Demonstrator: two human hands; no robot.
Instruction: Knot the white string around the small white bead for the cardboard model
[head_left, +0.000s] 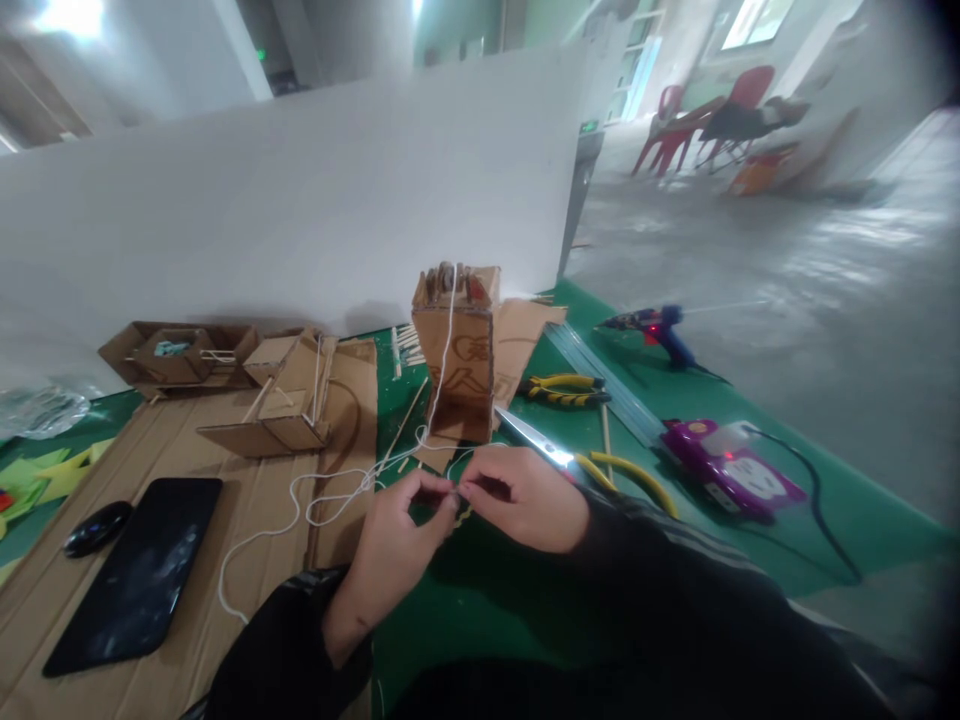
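Observation:
Fingertip to fingertip, my left hand (405,535) and my right hand (529,497) pinch closed over the green table. A thin white string (448,350) runs down from the top of an upright cardboard tower (466,345), loops on the table and reaches my fingers. Something small and dark shows between the fingertips; its kind is too small to make out. Scissors (544,440) with yellow handles lie against my right hand, blades pointing at the tower. Yellow-and-black pliers (562,389) rest behind them.
To the left, a cardboard sheet (255,510) carries a black tablet (139,575), a black mouse (98,528) and a cardboard assembly (289,395). On the right are a blue glue gun (652,330), clear glue sticks (604,385) and a purple corded box (727,468). A white panel (300,210) stands behind.

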